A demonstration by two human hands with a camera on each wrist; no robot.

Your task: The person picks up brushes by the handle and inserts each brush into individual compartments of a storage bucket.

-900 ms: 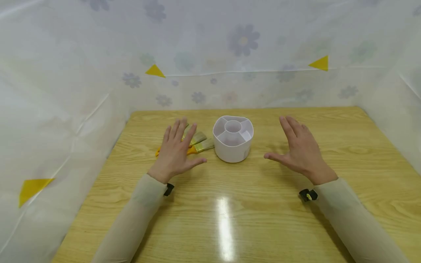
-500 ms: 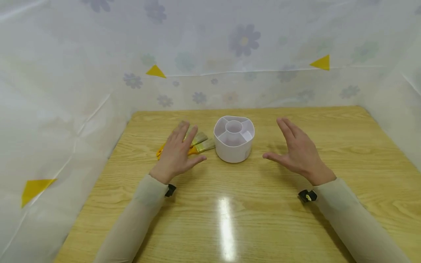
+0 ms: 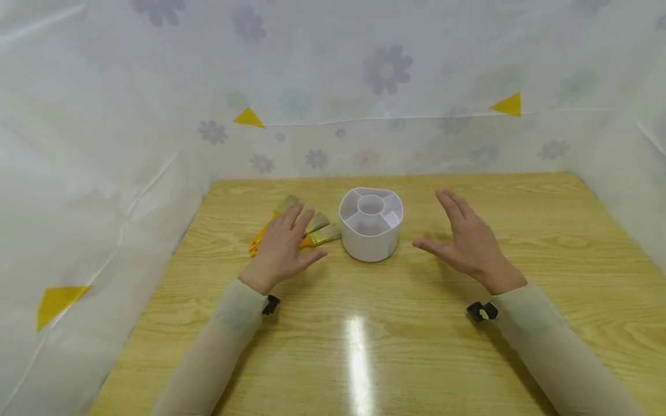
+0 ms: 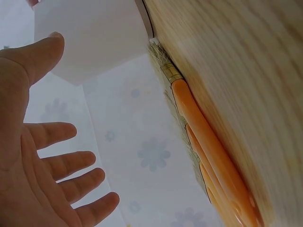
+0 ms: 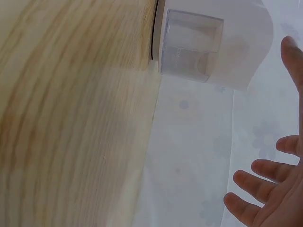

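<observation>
A white round organizer point(image 3: 370, 245) with a central tube and divided compartments stands upright on the table. Left of it lie three flat paintbrushes point(image 3: 326, 233) with orange handles, fanned out, the bristles of one close to the organizer's base. My left hand point(image 3: 281, 249) hovers over the brushes, fingers spread, and partly covers them in the head view. The left wrist view shows a gap between that hand and the orange brush handles point(image 4: 203, 127). To the organizer's right, my right hand point(image 3: 470, 247) is held in the air with fingers extended, apart from everything.
The wood-grain table point(image 3: 416, 352) reflects a bright strip of light near the front. Pale flowered sheeting point(image 3: 333, 69) encloses the back and both sides, with yellow triangles on it. A transparent box-shaped part point(image 5: 191, 45) sits on the organizer's side in the right wrist view.
My left hand has drawn slightly back toward me, uncovering more of the brushes. The right hand has shifted a little to the left. Organizer and brushes stay in place.
</observation>
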